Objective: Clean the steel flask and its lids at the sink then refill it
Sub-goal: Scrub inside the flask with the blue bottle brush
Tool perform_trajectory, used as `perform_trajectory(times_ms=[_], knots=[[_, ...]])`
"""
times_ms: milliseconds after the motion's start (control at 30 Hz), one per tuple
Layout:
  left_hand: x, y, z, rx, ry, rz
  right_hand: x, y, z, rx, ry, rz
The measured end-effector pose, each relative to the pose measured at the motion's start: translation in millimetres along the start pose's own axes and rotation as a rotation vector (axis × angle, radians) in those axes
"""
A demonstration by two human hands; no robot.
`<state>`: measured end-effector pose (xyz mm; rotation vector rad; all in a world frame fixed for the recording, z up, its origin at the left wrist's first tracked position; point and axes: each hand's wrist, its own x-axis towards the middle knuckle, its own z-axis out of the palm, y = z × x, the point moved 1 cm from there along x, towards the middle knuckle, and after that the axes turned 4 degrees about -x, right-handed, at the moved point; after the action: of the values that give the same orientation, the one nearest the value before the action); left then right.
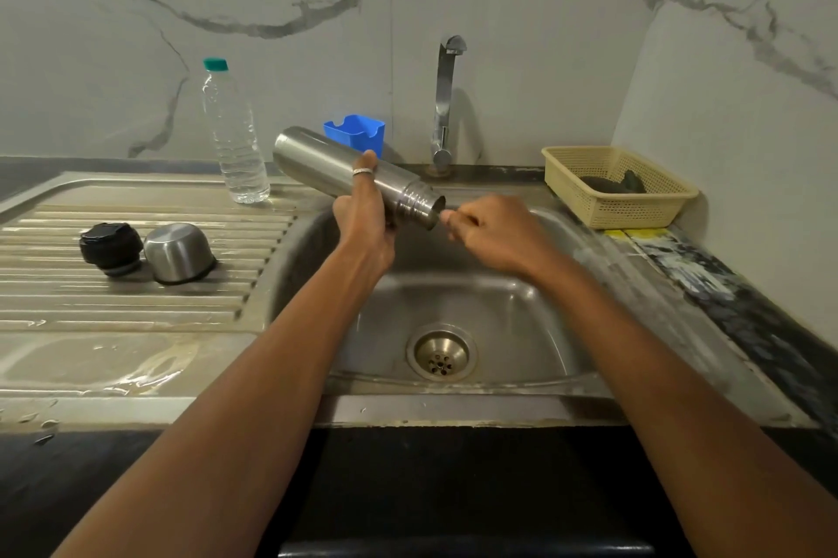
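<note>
- While the left hand [362, 217] holds the steel flask [335, 167] over the sink [521, 308], the flask lies tilted: base up toward the left, open threaded mouth down toward the right.
- Head view, left hand: the forearm reaches in from lower left. The fingers wrap round the flask from beneath, near its neck. The thumb [368, 167] lies up across the steel wall and wears a ring. A full wrap-round hold.
- Right hand [489, 231]: the forearm comes in from lower right and the hand sits just beside the flask mouth. The fingers [458, 219] are curled inward with their tips at the rim. I cannot tell whether they pinch anything or only touch the rim.
- Lids: the black inner lid [106, 247] and the steel cup lid [179, 253] rest on the ribbed drainboard [136, 308] left of the basin. They touch each other, the cup lid tipped over, both well apart from the flask.
- A clear plastic bottle [233, 136] with a teal cap stands upright at the back of the drainboard, near the flask's base.
- The tap [446, 104] rises behind the basin. A blue holder [358, 131] sits against the wall, its lower edge hidden by the flask.
- A cream basket [585, 204] stands on the table right of the tap, with something dark inside that I cannot identify.
- The drain strainer [441, 353] shows in the basin floor between the two forearms.
- Wet patches show on the flat front of the drainboard.
</note>
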<state>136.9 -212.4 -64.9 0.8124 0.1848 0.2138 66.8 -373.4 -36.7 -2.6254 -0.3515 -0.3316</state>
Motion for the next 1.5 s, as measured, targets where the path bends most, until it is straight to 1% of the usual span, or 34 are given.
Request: perform_trajectory(times_ms=[133,200,333,533,633,733,800,900,1000,1167,1267,1300,1367,1433,1500], knots=[[6.0,5.2,-6.1,-0.021,0.022,-0.005,-8.6,24.4,-23.4,0.221,-0.215,0.168],[0.6,0.9,-4.6,0.013,0.023,-0.024,-11.5,22.1,-12.3,0.274,-0.231,0.207],[-12.4,-6.2,9.1,0.101,-0.041,-0.044,-6.6,6.1,1.6,0.413,-0.219,0.265],[1.2,7.4,-2.9,-0.008,0.008,-0.025,-15.8,25.3,-26.2,0.486,-0.385,0.304],[-1.4,5.8,-3.6,-0.008,0.018,-0.024,-12.7,18.9,-16.9,0.537,-0.411,0.335],[-8.0,-1.5,3.7,0.048,-0.011,-0.035,-5.9,13.3,-5.0,0.547,-0.337,0.327],[-9.4,-0.6,6.1,0.049,-0.014,-0.034,-3.7,14.4,-5.2,0.476,-0.257,0.276],[-4.9,5.6,3.1,0.0,0.033,-0.029,-7.0,26.4,-18.8,0.337,-0.157,0.23],[0.1,5.9,-3.8,-0.01,0.094,-0.032,-11.2,26.7,-20.1,0.301,-0.156,0.224],[-9.3,-5.9,5.1,0.092,0.042,-0.035,0.0,4.1,6.3,0.163,-0.048,0.154],[-4.9,0.7,3.7,0.049,0.052,-0.019,-0.9,14.3,-6.6,0.19,-0.033,0.144],[-2.2,3.7,1.2,0.04,0.065,-0.01,-2.7,19.0,-12.4,0.165,-0.026,0.128],[2.6,7.9,-3.5,0.02,0.095,-0.003,-6.3,24.5,-17.1,0.027,0.06,0.074],[4.2,7.6,-5.5,0.002,0.114,-0.019,-7.1,21.7,-10.1,-0.145,0.226,-0.017],[0.9,3.5,-4.2,0.025,0.106,-0.032,-7.1,12.1,4.0,-0.268,0.325,-0.111]])
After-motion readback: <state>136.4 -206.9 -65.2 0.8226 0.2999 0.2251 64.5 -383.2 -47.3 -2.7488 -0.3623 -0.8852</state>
